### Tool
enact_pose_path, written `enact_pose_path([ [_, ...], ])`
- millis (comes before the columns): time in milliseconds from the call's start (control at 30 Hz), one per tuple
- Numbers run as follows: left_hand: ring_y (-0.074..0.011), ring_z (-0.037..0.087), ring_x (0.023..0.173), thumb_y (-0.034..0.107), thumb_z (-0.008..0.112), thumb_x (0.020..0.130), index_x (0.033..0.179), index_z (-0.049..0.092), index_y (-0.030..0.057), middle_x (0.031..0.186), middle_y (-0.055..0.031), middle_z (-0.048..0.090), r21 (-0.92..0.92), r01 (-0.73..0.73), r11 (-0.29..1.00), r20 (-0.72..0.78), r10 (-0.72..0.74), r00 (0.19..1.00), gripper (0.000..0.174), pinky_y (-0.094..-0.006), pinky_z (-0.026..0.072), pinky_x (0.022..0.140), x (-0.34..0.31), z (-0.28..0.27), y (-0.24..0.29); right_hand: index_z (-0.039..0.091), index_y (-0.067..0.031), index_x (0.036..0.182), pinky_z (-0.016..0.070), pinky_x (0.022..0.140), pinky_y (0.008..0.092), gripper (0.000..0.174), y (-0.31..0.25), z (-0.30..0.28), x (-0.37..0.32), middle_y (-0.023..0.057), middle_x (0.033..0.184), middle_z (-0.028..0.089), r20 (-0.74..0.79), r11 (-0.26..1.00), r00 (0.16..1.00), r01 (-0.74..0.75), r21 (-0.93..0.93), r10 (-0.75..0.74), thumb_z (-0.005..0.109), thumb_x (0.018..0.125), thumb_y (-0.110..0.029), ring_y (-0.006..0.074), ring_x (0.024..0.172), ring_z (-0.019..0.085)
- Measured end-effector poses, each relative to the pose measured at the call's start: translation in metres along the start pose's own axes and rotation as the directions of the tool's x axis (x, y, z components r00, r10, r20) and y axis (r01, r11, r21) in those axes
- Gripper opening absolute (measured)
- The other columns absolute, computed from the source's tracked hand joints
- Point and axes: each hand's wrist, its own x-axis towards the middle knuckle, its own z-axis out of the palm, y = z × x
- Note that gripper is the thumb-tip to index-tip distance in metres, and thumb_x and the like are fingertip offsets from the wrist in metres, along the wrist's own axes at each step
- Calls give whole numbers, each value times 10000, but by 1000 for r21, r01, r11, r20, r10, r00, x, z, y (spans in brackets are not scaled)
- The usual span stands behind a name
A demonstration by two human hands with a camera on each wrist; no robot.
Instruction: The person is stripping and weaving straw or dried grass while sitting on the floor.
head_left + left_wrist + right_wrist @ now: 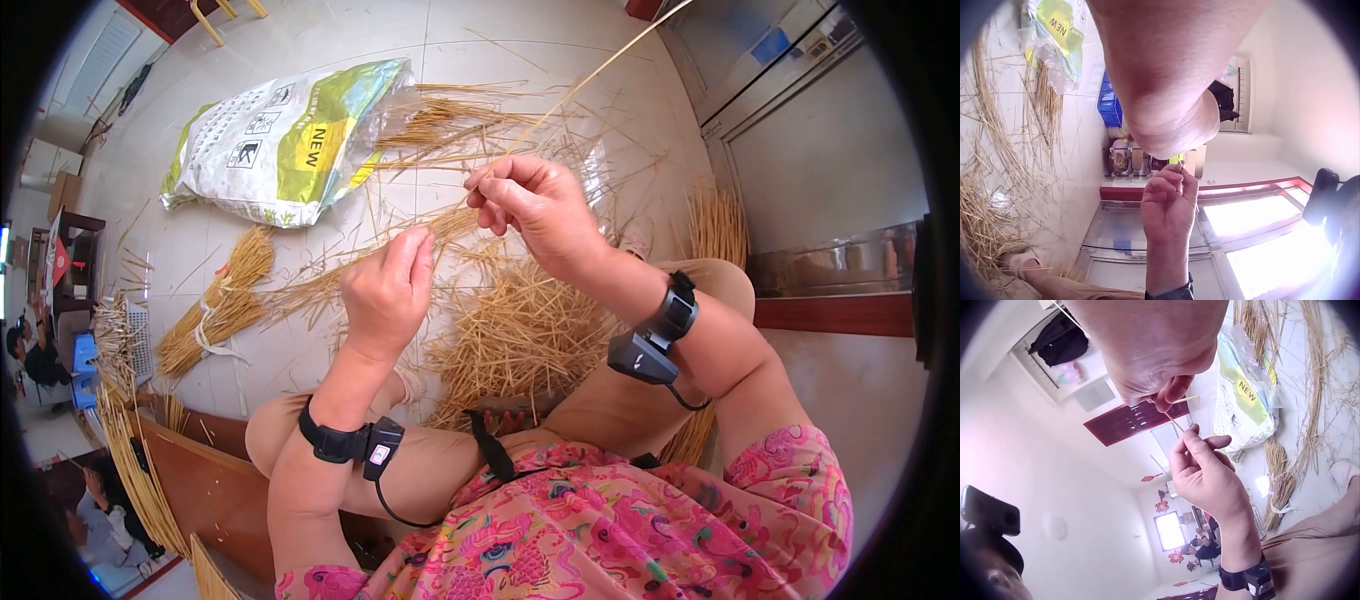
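A long, thin straw stalk (600, 71) slants up and away to the right from my right hand (548, 212), whose thumb and forefinger pinch it. My left hand (386, 292) is lower and to the left, thumb against its curled forefinger. In the right wrist view a short length of the stalk (1175, 422) spans the gap between the two hands, its end at the left fingertips. Below the hands, a large loose heap of cut straw (510, 335) lies on the floor between the person's legs.
A white and green plastic sack (250, 140) lies on the tiled floor, straw stalks (450, 120) spilling from its mouth. A tied straw bundle (225, 300) is to the left. More straw (717, 225) stands by the metal cabinet (820, 170) at right. A wooden board (210, 480) is at lower left.
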Motion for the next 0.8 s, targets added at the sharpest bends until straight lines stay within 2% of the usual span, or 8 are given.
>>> enact_pose_path([
  [333,-244,612,546,96,645,805,871,612,68,683,-85,638,27,-15,1000,-13,15,1000,79,-327,468,484,-1,0,0,626,45,892,473,588,221,154,1,0,-2,95,828,631,-6,1000,1000,11,-4,-11,503,817,-8,107,673,594],
  [533,-242,612,548,98,646,805,873,611,66,691,-84,642,62,-6,998,-45,9,999,83,-327,470,488,0,-1,0,614,49,952,461,587,219,141,-1,3,-2,100,852,636,-18,1000,1000,14,14,-13,539,864,-31,100,661,571],
  [800,-245,611,547,103,644,806,875,611,71,682,-83,639,80,-22,997,-19,23,1000,83,-330,469,487,0,-2,3,629,56,944,464,575,214,158,2,1,-3,92,827,642,-22,999,999,47,-21,-48,552,857,-51,94,666,588],
])
